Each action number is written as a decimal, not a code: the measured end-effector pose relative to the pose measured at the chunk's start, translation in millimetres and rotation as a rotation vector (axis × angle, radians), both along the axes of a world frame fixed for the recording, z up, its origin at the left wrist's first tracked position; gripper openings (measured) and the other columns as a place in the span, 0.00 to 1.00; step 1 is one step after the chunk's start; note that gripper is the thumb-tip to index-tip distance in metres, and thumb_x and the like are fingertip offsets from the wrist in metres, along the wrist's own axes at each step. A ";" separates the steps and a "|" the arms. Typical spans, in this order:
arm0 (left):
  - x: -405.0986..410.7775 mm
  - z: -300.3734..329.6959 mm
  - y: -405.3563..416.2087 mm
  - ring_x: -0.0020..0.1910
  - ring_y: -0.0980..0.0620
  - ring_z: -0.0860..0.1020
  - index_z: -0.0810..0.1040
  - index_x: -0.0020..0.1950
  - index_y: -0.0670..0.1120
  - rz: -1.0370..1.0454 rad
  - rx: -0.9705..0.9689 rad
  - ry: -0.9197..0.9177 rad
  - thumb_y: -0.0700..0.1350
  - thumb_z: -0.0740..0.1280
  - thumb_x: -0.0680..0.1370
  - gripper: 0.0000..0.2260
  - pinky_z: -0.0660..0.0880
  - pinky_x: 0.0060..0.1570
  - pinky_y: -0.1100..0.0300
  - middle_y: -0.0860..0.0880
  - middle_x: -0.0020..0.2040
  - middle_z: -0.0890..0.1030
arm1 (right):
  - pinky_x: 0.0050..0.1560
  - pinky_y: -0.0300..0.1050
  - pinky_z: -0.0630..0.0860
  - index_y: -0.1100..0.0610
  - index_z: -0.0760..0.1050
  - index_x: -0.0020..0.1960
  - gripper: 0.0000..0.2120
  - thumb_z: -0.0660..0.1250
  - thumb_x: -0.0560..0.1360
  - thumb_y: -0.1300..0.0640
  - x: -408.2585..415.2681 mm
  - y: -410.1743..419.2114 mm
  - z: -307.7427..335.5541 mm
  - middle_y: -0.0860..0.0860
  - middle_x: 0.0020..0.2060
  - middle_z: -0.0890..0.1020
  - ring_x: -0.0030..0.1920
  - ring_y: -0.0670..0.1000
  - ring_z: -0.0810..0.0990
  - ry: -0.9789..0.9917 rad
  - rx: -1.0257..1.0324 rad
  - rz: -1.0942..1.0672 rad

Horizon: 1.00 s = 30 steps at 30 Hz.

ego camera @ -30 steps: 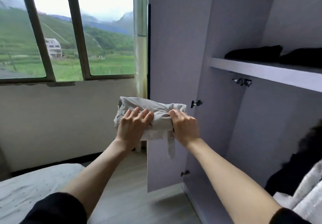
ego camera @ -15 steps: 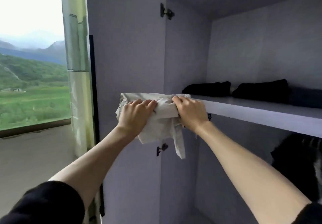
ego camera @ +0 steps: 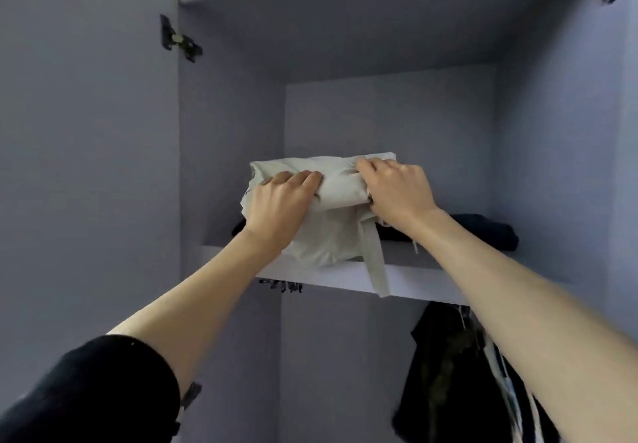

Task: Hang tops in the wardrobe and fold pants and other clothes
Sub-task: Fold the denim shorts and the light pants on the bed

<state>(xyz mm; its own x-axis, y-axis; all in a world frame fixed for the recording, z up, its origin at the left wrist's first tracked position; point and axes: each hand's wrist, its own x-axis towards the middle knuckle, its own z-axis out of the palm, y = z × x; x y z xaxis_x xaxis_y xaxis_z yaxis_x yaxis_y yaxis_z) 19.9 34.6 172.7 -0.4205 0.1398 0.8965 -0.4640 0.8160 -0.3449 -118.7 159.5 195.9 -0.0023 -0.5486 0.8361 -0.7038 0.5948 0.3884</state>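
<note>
Fingers (ego camera: 303, 180) grip beige folded garment (ego camera: 331, 190) over shelf (ego camera: 407, 275) holding dark clothes (ego camera: 483, 230).

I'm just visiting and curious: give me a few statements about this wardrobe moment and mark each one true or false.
1. Both hands grip the folded beige cloth bundle. True: left hand, right hand.
2. The bundle is held at the level of the pale lilac wardrobe shelf. True.
3. The shelf holds only white towels. False: folded black clothes lie on it.
4. A strip of the bundle hangs down past the shelf's front edge. True.
5. Nothing hangs below the shelf. False: a dark garment hangs there.
</note>
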 end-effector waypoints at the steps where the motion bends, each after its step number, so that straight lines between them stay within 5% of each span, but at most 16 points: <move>1: -16.5 3.7 -0.7 0.29 0.44 0.79 0.81 0.44 0.40 -0.008 -0.012 0.016 0.29 0.72 0.57 0.17 0.62 0.25 0.64 0.45 0.33 0.81 | 0.32 0.45 0.66 0.63 0.72 0.60 0.23 0.67 0.66 0.69 -12.2 2.7 5.7 0.59 0.50 0.82 0.46 0.59 0.81 0.036 -0.001 -0.024; 7: -104.7 28.7 -9.0 0.31 0.45 0.78 0.80 0.44 0.41 -0.050 -0.029 0.069 0.29 0.70 0.57 0.17 0.59 0.27 0.62 0.47 0.35 0.80 | 0.38 0.46 0.66 0.58 0.66 0.64 0.22 0.64 0.71 0.62 -85.8 5.3 29.7 0.53 0.57 0.77 0.55 0.55 0.77 -0.009 -0.004 -0.172; 10: -146.2 43.4 -15.8 0.36 0.44 0.79 0.80 0.48 0.41 -0.079 -0.038 0.123 0.30 0.62 0.64 0.16 0.66 0.29 0.60 0.46 0.40 0.81 | 0.43 0.48 0.72 0.60 0.70 0.60 0.17 0.62 0.71 0.65 -115.6 3.0 47.2 0.54 0.55 0.78 0.55 0.56 0.78 0.029 -0.052 -0.170; 12: -177.1 54.6 -21.2 0.43 0.43 0.79 0.78 0.53 0.41 -0.111 -0.024 0.174 0.33 0.53 0.69 0.19 0.75 0.39 0.53 0.46 0.46 0.81 | 0.39 0.48 0.77 0.61 0.76 0.51 0.12 0.62 0.69 0.67 -139.8 -1.2 60.1 0.54 0.46 0.82 0.47 0.55 0.82 0.235 -0.172 -0.111; 14: -197.8 63.5 -26.0 0.45 0.44 0.79 0.78 0.52 0.43 -0.094 -0.053 0.230 0.32 0.54 0.72 0.17 0.76 0.45 0.50 0.46 0.47 0.80 | 0.38 0.45 0.78 0.59 0.79 0.44 0.10 0.60 0.70 0.68 -158.6 -7.9 69.1 0.52 0.41 0.83 0.42 0.52 0.83 0.434 -0.305 -0.088; 18: -233.5 52.1 -49.9 0.52 0.42 0.79 0.78 0.56 0.43 -0.065 -0.165 0.269 0.35 0.62 0.74 0.13 0.75 0.53 0.46 0.43 0.53 0.80 | 0.49 0.47 0.78 0.57 0.79 0.52 0.11 0.60 0.75 0.65 -198.9 -22.8 56.4 0.52 0.51 0.83 0.52 0.52 0.82 0.534 -0.321 -0.117; 20: -242.9 23.1 -62.8 0.53 0.42 0.79 0.78 0.57 0.43 -0.089 -0.144 0.174 0.37 0.63 0.74 0.13 0.75 0.53 0.45 0.42 0.54 0.80 | 0.48 0.48 0.78 0.58 0.78 0.54 0.13 0.60 0.74 0.64 -209.8 -30.0 28.4 0.52 0.53 0.82 0.53 0.53 0.81 0.445 -0.203 -0.138; 22: -246.0 -14.3 -74.6 0.56 0.44 0.77 0.74 0.63 0.45 -0.128 0.037 -0.108 0.39 0.67 0.73 0.18 0.74 0.55 0.50 0.45 0.59 0.77 | 0.45 0.48 0.78 0.57 0.77 0.55 0.13 0.63 0.72 0.62 -212.2 -36.5 -9.3 0.53 0.52 0.82 0.51 0.53 0.81 0.273 0.024 -0.194; 25: -244.4 -44.7 -97.1 0.64 0.48 0.69 0.62 0.72 0.52 -0.172 0.305 -0.559 0.45 0.66 0.76 0.26 0.66 0.58 0.57 0.50 0.68 0.69 | 0.47 0.47 0.72 0.56 0.69 0.62 0.19 0.67 0.72 0.57 -208.6 -41.6 -40.8 0.52 0.59 0.77 0.56 0.55 0.76 -0.243 0.395 -0.214; 28: -239.8 -50.5 -108.3 0.68 0.50 0.66 0.59 0.74 0.52 -0.309 0.405 -0.655 0.44 0.64 0.77 0.26 0.63 0.63 0.60 0.51 0.71 0.66 | 0.54 0.44 0.69 0.48 0.62 0.72 0.27 0.65 0.75 0.51 -202.7 -38.2 -45.6 0.48 0.68 0.71 0.64 0.52 0.71 -0.640 0.410 -0.088; 30: -238.4 -50.0 -111.2 0.73 0.52 0.60 0.56 0.76 0.53 -0.369 0.488 -0.728 0.52 0.63 0.78 0.28 0.56 0.70 0.60 0.52 0.75 0.61 | 0.64 0.40 0.62 0.43 0.55 0.75 0.32 0.65 0.75 0.47 -202.1 -34.1 -45.0 0.44 0.73 0.62 0.71 0.49 0.64 -0.838 0.426 0.000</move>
<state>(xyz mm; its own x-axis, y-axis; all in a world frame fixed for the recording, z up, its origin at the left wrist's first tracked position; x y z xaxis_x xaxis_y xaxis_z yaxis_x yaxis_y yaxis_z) -218.6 -76.6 122.7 -0.9030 0.0550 0.4260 0.0464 0.9985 -0.0306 -320.9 125.5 150.9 -0.5126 -0.8078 0.2909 -0.8524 0.5195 -0.0595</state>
